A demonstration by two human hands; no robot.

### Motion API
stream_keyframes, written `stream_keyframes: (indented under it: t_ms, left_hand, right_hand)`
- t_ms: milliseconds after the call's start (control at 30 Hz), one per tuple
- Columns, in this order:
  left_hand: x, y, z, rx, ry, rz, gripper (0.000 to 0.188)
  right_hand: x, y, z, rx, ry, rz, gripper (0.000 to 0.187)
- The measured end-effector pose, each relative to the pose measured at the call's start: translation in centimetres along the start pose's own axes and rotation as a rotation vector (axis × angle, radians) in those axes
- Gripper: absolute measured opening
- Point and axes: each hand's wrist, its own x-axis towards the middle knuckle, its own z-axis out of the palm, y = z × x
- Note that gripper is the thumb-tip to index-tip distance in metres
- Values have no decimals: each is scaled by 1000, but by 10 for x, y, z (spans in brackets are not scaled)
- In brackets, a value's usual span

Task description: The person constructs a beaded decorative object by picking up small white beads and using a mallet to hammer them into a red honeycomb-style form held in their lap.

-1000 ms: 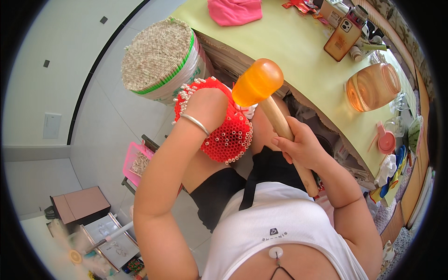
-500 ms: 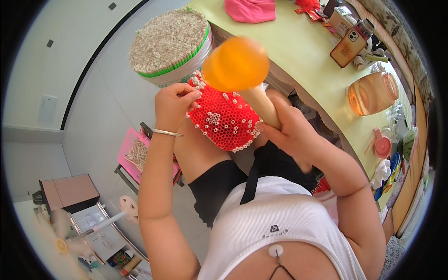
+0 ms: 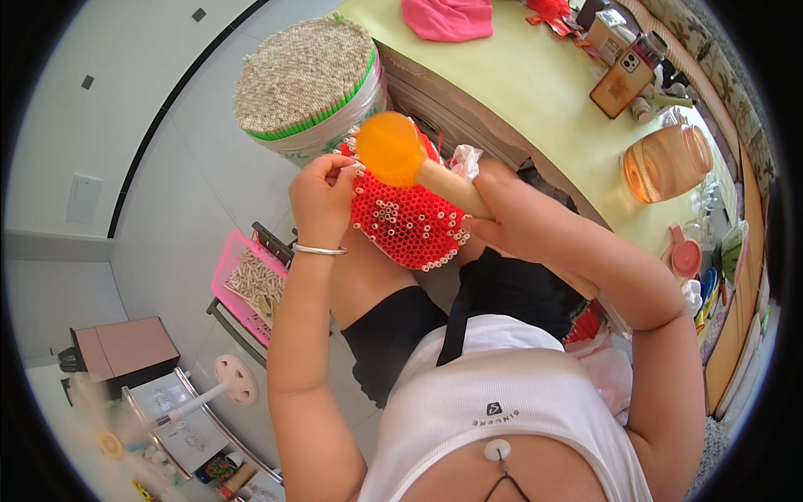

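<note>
Two hands (image 3: 320, 199) (image 3: 507, 206), one mallet (image 3: 401, 156), one red bundle (image 3: 410, 219)

At the centre, the mallet head (image 3: 390, 149) is smooth, glossy, translucent orange, like plastic or rubber; its handle (image 3: 452, 187) is pale, smooth wood. Below, the red tubes (image 3: 407, 233) look like faintly shiny plastic, the pale plugs (image 3: 386, 209) matt. At upper left, a bundle (image 3: 305, 75) has a rough, matt top and glossy film (image 3: 345, 125). The bracelet (image 3: 319, 250) is polished metal; the vest (image 3: 468, 385) at lower centre, ribbed matt cloth.
</note>
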Motion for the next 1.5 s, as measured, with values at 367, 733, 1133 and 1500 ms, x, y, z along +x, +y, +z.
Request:
stream_keyframes:
  t_ms: [367,733,1133,1500]
  left_hand:
    - [3,-15,0,-150,5,-71,10]
    - [-3,3,56,358,-187,484,7]
    - [14,17,58,647,-359,581,11]
    - [-6,-9,54,-76,-13,190,13]
  right_hand:
    - [10,5,-10,381,-135,179,20]
    - [-34,43,2,792,43,275,16]
    - [-42,57,15,889,56,256,17]
    - [-38,42,15,851,61,216,19]
